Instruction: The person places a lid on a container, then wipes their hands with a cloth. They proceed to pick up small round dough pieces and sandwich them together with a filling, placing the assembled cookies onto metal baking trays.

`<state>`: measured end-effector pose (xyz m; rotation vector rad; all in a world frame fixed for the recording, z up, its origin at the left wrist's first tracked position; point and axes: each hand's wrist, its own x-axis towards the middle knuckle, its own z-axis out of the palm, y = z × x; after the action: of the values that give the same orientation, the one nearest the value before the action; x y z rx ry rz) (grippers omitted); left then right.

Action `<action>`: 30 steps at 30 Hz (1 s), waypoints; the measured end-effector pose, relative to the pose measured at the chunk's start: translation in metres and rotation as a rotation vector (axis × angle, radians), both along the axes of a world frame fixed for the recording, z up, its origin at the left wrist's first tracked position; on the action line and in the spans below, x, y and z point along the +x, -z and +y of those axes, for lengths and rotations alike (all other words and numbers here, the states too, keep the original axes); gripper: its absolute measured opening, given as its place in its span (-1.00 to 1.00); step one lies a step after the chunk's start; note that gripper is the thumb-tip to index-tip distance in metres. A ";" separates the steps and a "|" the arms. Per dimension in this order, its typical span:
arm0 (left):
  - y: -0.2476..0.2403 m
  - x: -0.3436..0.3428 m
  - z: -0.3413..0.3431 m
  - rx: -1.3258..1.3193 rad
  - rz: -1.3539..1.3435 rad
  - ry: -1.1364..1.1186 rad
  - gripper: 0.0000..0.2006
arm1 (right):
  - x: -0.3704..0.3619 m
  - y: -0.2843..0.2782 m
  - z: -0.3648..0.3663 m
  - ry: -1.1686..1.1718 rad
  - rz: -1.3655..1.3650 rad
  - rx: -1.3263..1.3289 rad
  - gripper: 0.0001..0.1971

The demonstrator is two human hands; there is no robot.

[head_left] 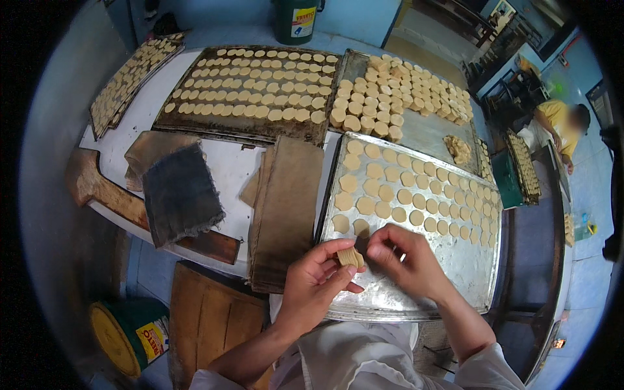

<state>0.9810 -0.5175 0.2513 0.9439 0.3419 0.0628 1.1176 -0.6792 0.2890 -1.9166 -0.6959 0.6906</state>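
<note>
My left hand (318, 279) grips a short stack of pale dough rounds (348, 257) between thumb and fingers, over the near left corner of a shiny metal baking tray (416, 296). Close by on the right, my right hand (408, 261) has its thumb and fingers drawn together in a pinch. Whatever lies between those fingertips, if anything, is hidden. Rows of flat dough rounds (403, 196) cover the far part of the tray. A round at the near end of the rows (361, 227) lies just beyond my fingertips.
Behind stands a tray with piled dough stacks (367, 107) and a dough lump (457, 149). A dark tray of rounds (250, 84) lies far left. Cloths (179, 195), a brown board (286, 208) and a wooden-handled tool (107, 182) lie left. A co-worker (559, 127) is at right.
</note>
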 end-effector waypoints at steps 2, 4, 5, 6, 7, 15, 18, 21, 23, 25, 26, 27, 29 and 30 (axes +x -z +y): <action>0.000 0.002 -0.002 -0.001 -0.003 -0.002 -0.62 | -0.004 -0.003 -0.001 -0.090 -0.049 0.037 -0.88; 0.000 0.003 -0.004 -0.001 0.008 -0.003 -0.62 | 0.005 0.001 -0.002 -0.091 -0.245 -0.023 -0.85; -0.001 0.003 -0.005 0.007 0.027 0.005 -0.62 | 0.011 0.001 -0.004 -0.052 -0.320 -0.083 -0.83; -0.002 0.004 -0.006 0.013 0.041 0.008 -0.61 | 0.017 0.007 -0.007 0.001 -0.422 -0.244 -0.78; -0.002 0.005 -0.007 0.019 0.056 0.010 -0.60 | 0.016 0.006 -0.009 -0.006 -0.410 -0.257 -0.78; 0.001 0.011 -0.016 -0.053 0.038 0.069 -0.61 | 0.005 0.001 -0.037 -0.031 0.161 0.080 -0.86; 0.000 0.012 -0.014 -0.066 0.059 0.060 -0.60 | 0.011 -0.001 -0.041 0.003 0.131 0.031 -0.86; 0.002 0.013 -0.016 0.014 0.026 0.086 -0.60 | 0.003 -0.004 -0.035 -0.019 0.058 0.093 -0.85; 0.003 0.014 -0.018 0.075 -0.004 0.093 -0.59 | -0.002 -0.004 -0.030 -0.038 0.018 0.143 -0.84; 0.003 0.012 -0.020 0.108 -0.026 0.086 -0.58 | -0.003 -0.006 -0.032 -0.012 0.099 0.100 -0.82; 0.003 0.012 -0.021 0.124 -0.036 0.076 -0.58 | -0.003 -0.004 -0.032 0.005 0.119 0.104 -0.82; 0.004 0.012 -0.022 0.139 -0.048 0.066 -0.58 | -0.003 -0.003 -0.033 0.022 0.137 0.105 -0.82; 0.006 0.012 -0.023 0.189 -0.065 0.053 -0.58 | -0.005 -0.009 -0.030 0.020 0.194 0.065 -0.83; 0.007 0.013 -0.024 0.222 -0.071 0.050 -0.58 | -0.005 -0.012 -0.029 0.020 0.222 0.044 -0.84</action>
<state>0.9939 -0.5419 0.2444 1.1668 0.2484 0.0894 1.1123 -0.7084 0.3009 -1.7712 -0.5469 0.8538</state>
